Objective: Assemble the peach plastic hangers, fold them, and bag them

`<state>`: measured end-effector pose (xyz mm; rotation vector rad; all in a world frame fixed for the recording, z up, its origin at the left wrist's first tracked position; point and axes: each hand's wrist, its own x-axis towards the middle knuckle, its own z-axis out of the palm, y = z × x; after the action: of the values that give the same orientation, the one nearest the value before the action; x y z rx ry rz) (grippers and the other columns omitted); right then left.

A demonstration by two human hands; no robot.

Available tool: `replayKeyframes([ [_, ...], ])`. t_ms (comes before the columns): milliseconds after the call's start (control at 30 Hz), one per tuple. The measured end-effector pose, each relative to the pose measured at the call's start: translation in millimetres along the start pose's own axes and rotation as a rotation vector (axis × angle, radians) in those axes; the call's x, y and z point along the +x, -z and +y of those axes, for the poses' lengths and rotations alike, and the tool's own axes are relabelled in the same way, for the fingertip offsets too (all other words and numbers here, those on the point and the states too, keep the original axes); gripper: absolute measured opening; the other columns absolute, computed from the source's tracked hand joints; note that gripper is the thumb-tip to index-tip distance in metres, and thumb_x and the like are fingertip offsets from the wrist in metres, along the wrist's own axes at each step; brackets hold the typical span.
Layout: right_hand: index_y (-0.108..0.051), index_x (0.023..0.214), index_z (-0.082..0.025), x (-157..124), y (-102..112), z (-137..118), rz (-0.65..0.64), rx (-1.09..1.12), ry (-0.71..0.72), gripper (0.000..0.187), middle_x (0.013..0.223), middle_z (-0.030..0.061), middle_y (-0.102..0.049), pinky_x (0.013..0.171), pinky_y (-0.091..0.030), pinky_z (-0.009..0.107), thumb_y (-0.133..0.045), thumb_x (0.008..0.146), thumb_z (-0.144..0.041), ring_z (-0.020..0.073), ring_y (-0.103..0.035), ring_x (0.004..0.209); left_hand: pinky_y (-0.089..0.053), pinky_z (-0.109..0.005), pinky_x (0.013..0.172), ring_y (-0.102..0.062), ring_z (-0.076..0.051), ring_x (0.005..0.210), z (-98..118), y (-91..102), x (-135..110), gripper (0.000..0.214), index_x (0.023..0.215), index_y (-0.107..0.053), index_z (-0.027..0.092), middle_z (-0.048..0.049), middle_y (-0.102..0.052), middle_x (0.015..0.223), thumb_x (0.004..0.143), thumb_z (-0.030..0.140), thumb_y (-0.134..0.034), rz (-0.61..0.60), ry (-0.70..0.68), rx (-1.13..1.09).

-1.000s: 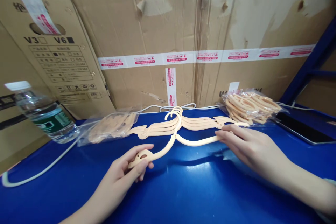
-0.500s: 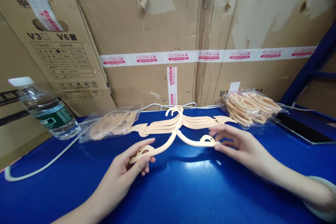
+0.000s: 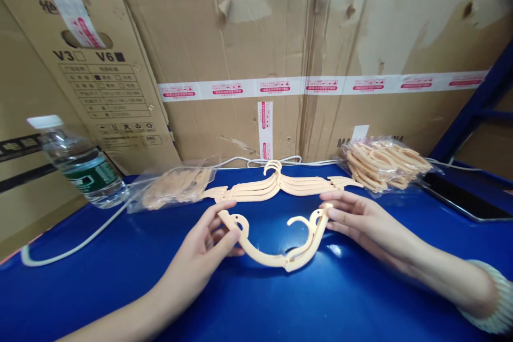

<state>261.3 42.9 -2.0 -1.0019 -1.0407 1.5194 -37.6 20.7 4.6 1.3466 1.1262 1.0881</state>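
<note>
A cream plastic hanger [image 3: 276,246] lies over the blue table [image 3: 280,304], its arms folded toward me and its hook curled up in the middle. My left hand [image 3: 208,243] pinches the left arm end between thumb and fingers. My right hand [image 3: 356,219] holds the right arm end with its fingers closed on the tip. Just behind, a small stack of the same hangers [image 3: 276,187] lies spread flat.
A clear bag of hanger parts [image 3: 172,189] lies at the left back, another bag [image 3: 382,163] at the right back. A water bottle [image 3: 78,163] lies at far left. White cable [image 3: 80,243], a dark tablet [image 3: 465,197] and cardboard boxes [image 3: 248,53] stand around.
The hanger's two arms have been folded inward and toward me, from a spread shape to a U shape. Both hands moved closer together with its ends.
</note>
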Motion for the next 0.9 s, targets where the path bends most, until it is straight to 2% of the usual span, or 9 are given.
replayKeyframes([
  [100, -0.064, 0.087, -0.02, -3, -10, 3, -0.059, 0.05, 0.021, 0.033, 0.085, -0.0005, -0.069, 0.082, -0.057, 0.027, -0.09, 0.068, -0.025, 0.0131, -0.068, 0.083, -0.057, -0.026, 0.066, -0.06, -0.016, 0.077, 2, -8.8, 1, 0.058, 0.125, -0.05, 0.019, -0.0016, -0.062, 0.089, 0.08, 0.048, -0.072, -0.035, -0.01, -0.017],
  [233, -0.067, 0.084, -0.017, -11, -23, 7, -0.201, -0.067, 0.029, 0.026, 0.092, 0.0037, -0.072, 0.09, -0.055, 0.034, -0.087, 0.072, -0.03, 0.0168, -0.069, 0.087, -0.057, -0.026, 0.065, -0.063, -0.018, 0.081, 3, -19.2, 1, 0.04, 0.115, -0.06, 0.017, -0.0042, -0.066, 0.093, 0.083, 0.04, -0.069, -0.086, -0.041, 0.016],
  [333, -0.073, 0.099, -0.019, -16, -27, 11, -0.349, -0.125, -0.013, 0.028, 0.103, 0.0068, -0.074, 0.097, -0.052, 0.039, -0.082, 0.077, -0.034, 0.0212, -0.069, 0.099, -0.058, -0.028, 0.072, -0.065, -0.02, 0.088, -2, -24.5, 3, 0.028, 0.107, -0.065, 0.019, -0.0047, -0.069, 0.095, 0.085, 0.036, -0.066, -0.09, -0.095, 0.046],
  [400, -0.072, 0.111, -0.022, -20, -28, 12, -0.479, -0.136, -0.02, 0.033, 0.117, 0.0086, -0.071, 0.1, -0.05, 0.042, -0.08, 0.081, -0.034, 0.0251, -0.064, 0.114, -0.058, -0.028, 0.074, -0.066, -0.019, 0.087, -6, -26.6, 4, 0.027, 0.108, -0.063, 0.02, -0.0035, -0.069, 0.092, 0.084, 0.033, -0.067, -0.041, -0.114, 0.051],
  [467, -0.069, 0.121, -0.026, -23, -27, 10, -0.595, -0.141, -0.03, 0.041, 0.132, 0.0093, -0.064, 0.101, -0.05, 0.044, -0.079, 0.082, -0.033, 0.0278, -0.059, 0.123, -0.057, -0.025, 0.07, -0.067, -0.017, 0.081, -9, -27.8, 3, 0.027, 0.105, -0.059, 0.022, -0.0009, -0.069, 0.087, 0.082, 0.031, -0.071, 0.03, -0.14, 0.021],
  [533, -0.066, 0.126, -0.028, -27, -26, 8, -0.663, -0.139, -0.055, 0.046, 0.142, 0.0094, -0.055, 0.1, -0.051, 0.043, -0.079, 0.082, -0.031, 0.0287, -0.057, 0.125, -0.056, -0.022, 0.064, -0.066, -0.015, 0.073, -9, -27.9, 1, 0.022, 0.095, -0.057, 0.023, 0.0014, -0.067, 0.082, 0.08, 0.029, -0.072, 0.067, -0.171, 0.01],
  [667, -0.063, 0.131, -0.031, -30, -25, 6, -0.698, -0.138, -0.073, 0.049, 0.148, 0.0091, -0.048, 0.104, -0.048, 0.045, -0.077, 0.084, -0.029, 0.0292, -0.053, 0.13, -0.055, -0.02, 0.064, -0.065, -0.015, 0.076, -5, -26.5, -6, 0.014, 0.075, -0.06, 0.021, -0.0003, -0.066, 0.083, 0.084, 0.028, -0.068, 0.024, -0.236, 0.142],
  [767, -0.061, 0.132, -0.032, -31, -24, 7, -0.701, -0.141, -0.051, 0.049, 0.149, 0.0083, -0.048, 0.107, -0.045, 0.049, -0.076, 0.086, -0.025, 0.0294, -0.052, 0.131, -0.057, -0.021, 0.069, -0.065, -0.017, 0.085, -4, -25.9, -11, 0.011, 0.077, -0.063, 0.021, -0.0021, -0.067, 0.091, 0.087, 0.025, -0.065, -0.026, -0.293, 0.191],
  [900, -0.061, 0.132, -0.033, -33, -22, 9, -0.683, -0.131, -0.024, 0.049, 0.149, 0.0077, -0.047, 0.106, -0.047, 0.049, -0.076, 0.086, -0.024, 0.0296, -0.051, 0.131, -0.057, -0.021, 0.075, -0.066, -0.016, 0.091, -7, -25.6, -12, 0.007, 0.085, -0.066, 0.022, -0.0034, -0.062, 0.106, 0.09, 0.022, -0.061, -0.134, -0.337, 0.237],
])
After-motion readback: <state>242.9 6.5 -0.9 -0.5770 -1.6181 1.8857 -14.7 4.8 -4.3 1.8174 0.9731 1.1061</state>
